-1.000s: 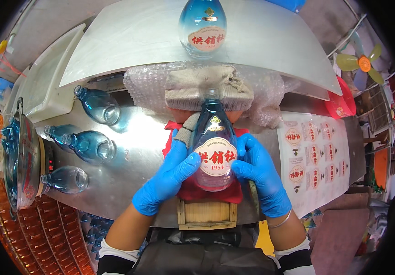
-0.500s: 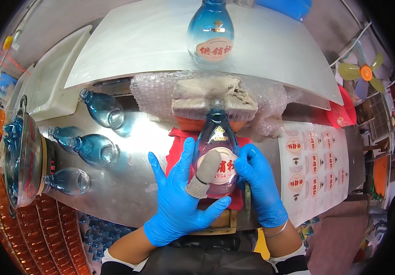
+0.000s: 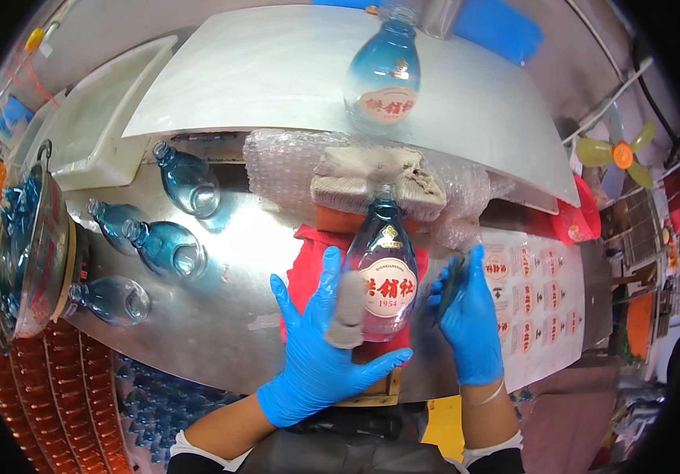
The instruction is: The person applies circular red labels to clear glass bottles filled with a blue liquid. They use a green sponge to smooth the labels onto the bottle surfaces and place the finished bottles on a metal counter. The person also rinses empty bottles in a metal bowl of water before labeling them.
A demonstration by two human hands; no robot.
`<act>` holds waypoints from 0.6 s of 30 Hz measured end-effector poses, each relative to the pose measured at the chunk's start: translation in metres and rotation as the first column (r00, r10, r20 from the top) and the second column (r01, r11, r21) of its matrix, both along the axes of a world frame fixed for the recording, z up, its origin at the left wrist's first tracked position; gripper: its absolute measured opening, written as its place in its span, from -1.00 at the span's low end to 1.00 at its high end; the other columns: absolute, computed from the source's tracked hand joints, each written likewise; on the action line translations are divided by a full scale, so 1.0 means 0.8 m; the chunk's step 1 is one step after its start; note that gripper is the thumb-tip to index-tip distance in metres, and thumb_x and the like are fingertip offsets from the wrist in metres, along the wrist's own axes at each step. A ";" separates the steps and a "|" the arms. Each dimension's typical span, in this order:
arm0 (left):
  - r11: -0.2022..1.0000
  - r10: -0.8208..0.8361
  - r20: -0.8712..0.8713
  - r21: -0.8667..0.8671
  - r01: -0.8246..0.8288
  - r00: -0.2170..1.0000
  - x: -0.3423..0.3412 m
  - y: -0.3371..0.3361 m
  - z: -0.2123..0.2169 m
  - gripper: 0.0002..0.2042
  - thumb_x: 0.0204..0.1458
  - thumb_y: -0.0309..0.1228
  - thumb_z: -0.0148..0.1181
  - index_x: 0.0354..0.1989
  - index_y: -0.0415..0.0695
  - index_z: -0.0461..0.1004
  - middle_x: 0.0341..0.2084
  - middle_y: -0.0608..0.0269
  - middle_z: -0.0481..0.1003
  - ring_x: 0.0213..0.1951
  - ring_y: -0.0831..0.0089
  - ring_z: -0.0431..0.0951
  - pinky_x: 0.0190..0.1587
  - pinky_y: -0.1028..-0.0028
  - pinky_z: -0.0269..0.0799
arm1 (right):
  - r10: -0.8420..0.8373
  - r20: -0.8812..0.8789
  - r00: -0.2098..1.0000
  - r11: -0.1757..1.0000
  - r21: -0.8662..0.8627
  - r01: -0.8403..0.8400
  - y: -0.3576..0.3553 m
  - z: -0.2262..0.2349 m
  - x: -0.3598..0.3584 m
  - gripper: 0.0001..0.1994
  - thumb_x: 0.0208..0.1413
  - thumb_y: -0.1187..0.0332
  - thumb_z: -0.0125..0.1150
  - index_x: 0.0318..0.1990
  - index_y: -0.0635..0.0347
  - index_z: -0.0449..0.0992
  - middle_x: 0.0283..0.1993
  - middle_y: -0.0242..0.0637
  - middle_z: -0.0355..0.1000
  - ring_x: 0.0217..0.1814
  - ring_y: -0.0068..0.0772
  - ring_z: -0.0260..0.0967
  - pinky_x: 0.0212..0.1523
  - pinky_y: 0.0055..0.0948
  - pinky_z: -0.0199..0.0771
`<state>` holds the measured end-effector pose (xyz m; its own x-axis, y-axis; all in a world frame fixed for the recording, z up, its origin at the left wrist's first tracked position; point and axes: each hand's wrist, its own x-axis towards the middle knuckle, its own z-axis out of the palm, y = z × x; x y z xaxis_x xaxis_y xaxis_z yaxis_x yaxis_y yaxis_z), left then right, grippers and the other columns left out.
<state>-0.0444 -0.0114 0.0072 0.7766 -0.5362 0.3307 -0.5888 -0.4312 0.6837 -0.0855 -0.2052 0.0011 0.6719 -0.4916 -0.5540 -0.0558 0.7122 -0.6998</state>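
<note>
A blue glass bottle (image 3: 385, 241) with a pinkish lower part and an oval label lies on a red cloth (image 3: 305, 251), its neck propped against a cloth-padded block (image 3: 340, 186). My left hand (image 3: 304, 367), in a blue glove, is spread beside the bottle. A grey fabric cover (image 3: 345, 310) on its fingers lies at the label's left edge. To the right of the bottle and apart from it, my gloved right hand (image 3: 470, 336) grips a thin dark-green flat strip (image 3: 451, 289); its exact kind is unclear.
Several blue bottles (image 3: 168, 249) lie at left, near a round clear-walled vessel (image 3: 28, 268). One labelled bottle (image 3: 387, 79) stands on the white board (image 3: 261, 71) behind. A printed decal sheet (image 3: 545, 332) lies at right, with a red container (image 3: 577, 213) and fan (image 3: 623, 155) beyond.
My right hand has left the bottle and moved right, bringing the dark strip into view. My left hand stays spread by the bottle. The whole view has shifted slightly.
</note>
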 end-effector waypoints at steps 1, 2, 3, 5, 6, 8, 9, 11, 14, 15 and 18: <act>0.995 -0.004 0.028 0.100 0.002 1.000 0.002 0.000 0.003 -0.06 -0.19 0.11 0.20 0.29 -0.17 -0.07 0.21 -0.20 0.00 0.22 -0.03 0.09 0.09 -0.32 -0.67 | -0.065 0.005 0.998 0.987 -0.145 0.065 0.008 0.007 0.001 -0.74 0.16 0.14 0.01 -0.36 0.16 0.39 -0.40 -0.44 0.35 -0.43 -0.60 0.29 -0.43 -0.54 0.35; 0.980 -0.013 0.055 0.199 0.002 0.998 0.003 -0.001 0.003 -0.08 -0.18 0.11 0.19 0.29 -0.15 -0.05 0.22 -0.20 -0.02 0.23 -0.03 0.08 0.09 -0.32 -0.68 | -0.128 0.023 0.992 0.949 -0.286 0.129 0.017 0.017 0.005 -0.74 0.16 0.15 0.01 -0.33 0.18 0.39 -0.37 -0.43 0.37 -0.40 -0.60 0.31 -0.38 -0.52 0.38; 0.985 -0.001 0.033 0.173 -0.005 0.999 0.002 -0.001 0.001 -0.11 -0.17 0.11 0.18 0.28 -0.14 -0.03 0.22 -0.19 -0.02 0.23 -0.02 0.08 0.09 -0.33 -0.68 | -0.095 0.088 0.992 0.903 -0.411 0.123 0.029 0.038 0.001 -0.81 0.13 0.30 0.09 -0.26 0.25 0.38 -0.31 -0.38 0.41 -0.32 -0.62 0.34 -0.24 -0.50 0.41; 0.991 0.004 -0.007 0.131 -0.003 1.000 0.003 0.004 -0.001 -0.15 -0.15 0.10 0.16 0.27 -0.11 0.02 0.22 -0.18 -0.01 0.23 -0.01 0.09 0.08 -0.33 -0.70 | 0.090 0.057 0.994 0.733 -0.679 -0.028 0.048 0.061 -0.011 -0.85 0.07 0.40 0.15 -0.26 0.26 0.37 -0.31 -0.35 0.41 -0.30 -0.62 0.34 -0.24 -0.55 0.39; 0.989 -0.003 -0.013 0.147 0.005 1.000 0.004 0.006 -0.001 -0.14 -0.16 0.11 0.16 0.27 -0.11 0.03 0.22 -0.18 0.00 0.23 0.00 0.09 0.08 -0.33 -0.70 | 0.175 0.020 0.984 0.615 -0.783 -0.094 0.056 0.062 -0.017 -0.85 0.05 0.45 0.17 -0.26 0.27 0.36 -0.31 -0.33 0.41 -0.29 -0.62 0.34 -0.23 -0.58 0.38; 0.985 -0.022 -0.024 0.173 0.026 0.999 0.010 0.010 0.001 -0.13 -0.18 0.13 0.16 0.26 -0.12 0.04 0.22 -0.17 0.01 0.23 0.02 0.10 0.09 -0.32 -0.70 | 0.078 0.008 0.997 0.720 -0.692 -0.051 0.063 0.051 -0.025 -0.85 0.00 0.53 0.21 -0.32 0.26 0.34 -0.34 -0.34 0.39 -0.32 -0.64 0.31 -0.26 -0.63 0.35; 0.986 -0.040 -0.023 0.163 0.044 0.999 0.013 0.012 0.001 -0.13 -0.19 0.13 0.17 0.26 -0.12 0.04 0.21 -0.16 0.03 0.22 0.04 0.12 0.10 -0.30 -0.71 | 0.029 -0.005 1.000 0.753 -0.658 -0.025 0.061 0.035 -0.032 -0.86 0.00 0.52 0.20 -0.34 0.25 0.33 -0.35 -0.35 0.38 -0.33 -0.65 0.30 -0.27 -0.63 0.34; 0.986 -0.078 -0.016 0.146 0.079 0.997 0.020 0.014 0.001 -0.12 -0.20 0.12 0.18 0.26 -0.13 0.04 0.20 -0.16 0.06 0.20 0.06 0.17 0.12 -0.27 -0.71 | -0.087 -0.023 0.996 0.807 -0.588 0.057 0.061 0.017 -0.045 -0.87 0.02 0.50 0.19 -0.36 0.23 0.33 -0.41 -0.40 0.33 -0.39 -0.68 0.24 -0.30 -0.65 0.30; 0.991 -0.053 0.078 0.128 0.043 0.996 0.031 0.014 0.004 -0.12 -0.22 0.11 0.22 0.25 -0.13 0.06 0.18 -0.13 0.12 0.15 0.09 0.25 0.16 -0.22 -0.67 | -0.212 -0.044 0.976 0.813 -0.563 0.151 0.064 0.011 -0.056 -0.88 0.04 0.47 0.18 -0.37 0.21 0.33 -0.42 -0.42 0.31 -0.39 -0.69 0.22 -0.30 -0.66 0.29; 0.981 -0.059 0.167 0.191 0.027 0.984 0.030 0.016 0.009 -0.15 -0.22 0.06 0.25 0.21 -0.19 0.11 0.14 -0.08 0.19 0.11 0.12 0.30 0.20 -0.18 -0.56 | -0.212 0.000 0.977 0.829 -0.530 0.180 0.063 0.011 -0.058 -0.88 0.05 0.46 0.16 -0.38 0.20 0.32 -0.43 -0.44 0.29 -0.39 -0.69 0.21 -0.31 -0.65 0.28; 0.958 -0.115 0.181 0.279 0.061 0.977 0.022 0.017 0.017 -0.42 -0.22 -0.04 0.30 0.05 0.13 0.35 0.12 -0.07 0.19 0.13 0.08 0.25 0.23 -0.13 -0.43 | -0.206 0.017 0.978 0.857 -0.480 0.189 0.060 0.019 -0.056 -0.89 0.05 0.47 0.15 -0.38 0.19 0.33 -0.41 -0.44 0.31 -0.38 -0.70 0.22 -0.29 -0.66 0.29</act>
<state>-0.0265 0.0019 0.0207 0.6577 -0.6897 0.3029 -0.7420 -0.5241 0.4180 -0.1306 -0.1573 0.0162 0.5175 -0.8218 -0.2383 0.0207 0.2905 -0.9567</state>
